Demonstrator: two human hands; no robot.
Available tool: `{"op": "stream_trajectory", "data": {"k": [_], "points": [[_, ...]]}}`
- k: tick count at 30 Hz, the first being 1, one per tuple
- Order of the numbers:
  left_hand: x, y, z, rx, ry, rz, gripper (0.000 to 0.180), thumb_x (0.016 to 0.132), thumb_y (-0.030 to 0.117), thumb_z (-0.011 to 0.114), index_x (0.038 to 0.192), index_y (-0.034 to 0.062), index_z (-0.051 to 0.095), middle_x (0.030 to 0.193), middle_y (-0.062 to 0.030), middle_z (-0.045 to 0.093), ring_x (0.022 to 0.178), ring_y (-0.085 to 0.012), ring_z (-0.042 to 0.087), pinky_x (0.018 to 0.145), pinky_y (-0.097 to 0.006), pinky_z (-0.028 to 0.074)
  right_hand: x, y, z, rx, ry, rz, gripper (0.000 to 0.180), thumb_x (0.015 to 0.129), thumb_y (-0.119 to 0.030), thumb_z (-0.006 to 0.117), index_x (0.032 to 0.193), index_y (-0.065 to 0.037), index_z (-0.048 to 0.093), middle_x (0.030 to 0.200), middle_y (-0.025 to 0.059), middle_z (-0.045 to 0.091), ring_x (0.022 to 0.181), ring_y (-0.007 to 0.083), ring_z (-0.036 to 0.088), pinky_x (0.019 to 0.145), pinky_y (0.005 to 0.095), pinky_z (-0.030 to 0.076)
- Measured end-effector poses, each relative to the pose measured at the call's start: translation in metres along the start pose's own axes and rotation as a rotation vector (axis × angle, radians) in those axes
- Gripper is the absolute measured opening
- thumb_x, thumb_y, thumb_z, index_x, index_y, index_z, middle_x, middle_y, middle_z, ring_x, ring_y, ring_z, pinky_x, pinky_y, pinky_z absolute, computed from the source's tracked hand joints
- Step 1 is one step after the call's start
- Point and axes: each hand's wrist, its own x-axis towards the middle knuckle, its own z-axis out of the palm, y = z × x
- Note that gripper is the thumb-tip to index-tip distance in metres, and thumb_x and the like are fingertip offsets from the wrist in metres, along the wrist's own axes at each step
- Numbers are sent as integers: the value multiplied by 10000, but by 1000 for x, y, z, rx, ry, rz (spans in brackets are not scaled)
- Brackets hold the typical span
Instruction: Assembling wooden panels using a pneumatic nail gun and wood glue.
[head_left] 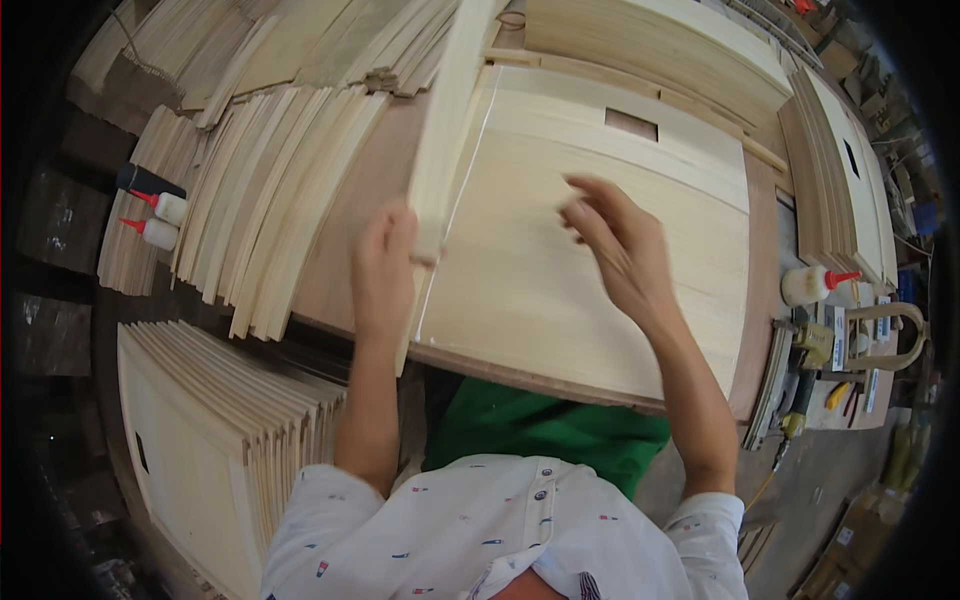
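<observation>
My left hand (384,265) is closed on the near end of a long pale wooden strip (445,140), its fingers smeared by motion. The strip runs away from me along the left edge of a flat light-wood panel (590,270), which has a small rectangular cutout near its far side. A thin white line of glue (458,198) follows the panel's left edge beside the strip. Over the middle of the panel hovers my right hand (620,235), fingers loosely curved and apart, with nothing seen in it.
Stacked wooden strips (270,190) lie to the left, with two red-tipped glue bottles (165,207) on them. Several framed panels (200,430) lean below. At right are another glue bottle (805,286), a nail gun (815,345) and stacked panels (830,180). Long boards (640,50) stand behind.
</observation>
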Motion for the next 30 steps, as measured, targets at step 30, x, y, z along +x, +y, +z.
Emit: {"op": "stream_trajectory", "data": {"k": [30], "points": [[-85,-32,-56,474,-129,274,496,691,16,776,1166,13,632,1264,-140,568,1168,-277,550,977,-365,453,77,42,126,314,-28,317,497,884,-50,589,1318,127,425,745,98,606,506,135,554,464,263,462]]}}
